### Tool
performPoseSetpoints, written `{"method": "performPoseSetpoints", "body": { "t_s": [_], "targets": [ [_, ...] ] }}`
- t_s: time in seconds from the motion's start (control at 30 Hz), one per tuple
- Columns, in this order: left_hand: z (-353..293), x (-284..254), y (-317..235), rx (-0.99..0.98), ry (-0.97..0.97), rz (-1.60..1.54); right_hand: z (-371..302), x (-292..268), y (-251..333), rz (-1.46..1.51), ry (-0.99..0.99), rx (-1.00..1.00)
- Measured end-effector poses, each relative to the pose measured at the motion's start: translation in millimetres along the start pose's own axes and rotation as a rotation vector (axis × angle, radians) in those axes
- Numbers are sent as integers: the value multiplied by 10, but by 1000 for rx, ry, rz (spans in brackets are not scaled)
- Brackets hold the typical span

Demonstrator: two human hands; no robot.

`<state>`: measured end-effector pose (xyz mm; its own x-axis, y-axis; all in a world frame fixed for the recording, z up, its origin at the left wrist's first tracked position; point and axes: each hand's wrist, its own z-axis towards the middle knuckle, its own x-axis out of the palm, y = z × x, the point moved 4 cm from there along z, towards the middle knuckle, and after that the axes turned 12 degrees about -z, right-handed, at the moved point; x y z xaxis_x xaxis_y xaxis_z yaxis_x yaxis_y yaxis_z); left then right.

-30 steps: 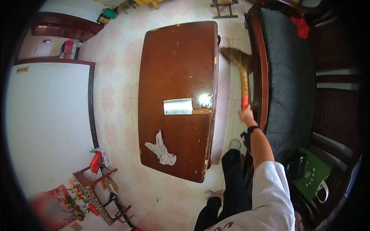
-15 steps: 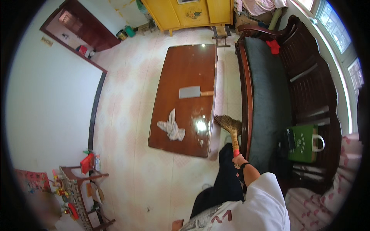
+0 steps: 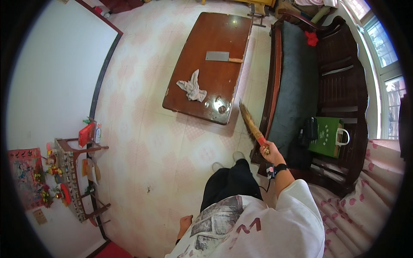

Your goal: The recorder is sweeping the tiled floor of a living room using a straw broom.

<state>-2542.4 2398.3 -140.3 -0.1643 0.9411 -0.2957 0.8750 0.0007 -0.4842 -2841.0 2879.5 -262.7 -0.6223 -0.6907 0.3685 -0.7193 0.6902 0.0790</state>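
Note:
My right hand point(image 3: 266, 151) is closed round the red-bound handle of a short straw broom point(image 3: 254, 126). The broom tilts forward, its bristles pointing into the gap between the wooden table and the bench. A strap and a small device are on my right wrist. Low in the view, my left hand point(image 3: 186, 222) hangs by my side with its fingers curled, and nothing shows in it. On the brown table point(image 3: 206, 34) lie a crumpled pale cloth point(image 3: 193, 88) and a cleaver point(image 3: 217, 56) with a wooden handle.
Along the right stands a dark wooden bench with a grey-green cushion point(image 3: 297, 81), holding a green bag point(image 3: 327, 136) and a black object point(image 3: 307, 132). A small stand point(image 3: 71, 172) with red items is by the left wall. A dark speck point(image 3: 148, 189) lies on the tiled floor.
The table and bench sit higher in view, and both my feet now show near the table's front. The broom has come back toward me from the gap and appears narrower, turned edge-on.

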Motion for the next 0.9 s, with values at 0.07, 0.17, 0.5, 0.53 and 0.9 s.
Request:
{"method": "performPoseSetpoints", "body": {
  "t_s": [0.07, 0.17, 0.5, 0.53, 0.9],
  "targets": [
    [-131, 110, 187, -42, 22, -21, -49, 77, 87, -190, -79, -139],
    [-222, 258, 491, 157, 35, 68, 286, 75, 138, 9, -9, -65],
    [-1164, 1015, 93, -62, -120, -104, 1692, -632, -474, -952, -519, 81],
    [-1040, 1071, 143, -25, -63, -73, 1884, -1159, -215, -998, -638, -38],
    [-2000, 1625, 1877, -108, -225, -283, 910, -432, -1526, -912, -323, 369]
  ]
}}
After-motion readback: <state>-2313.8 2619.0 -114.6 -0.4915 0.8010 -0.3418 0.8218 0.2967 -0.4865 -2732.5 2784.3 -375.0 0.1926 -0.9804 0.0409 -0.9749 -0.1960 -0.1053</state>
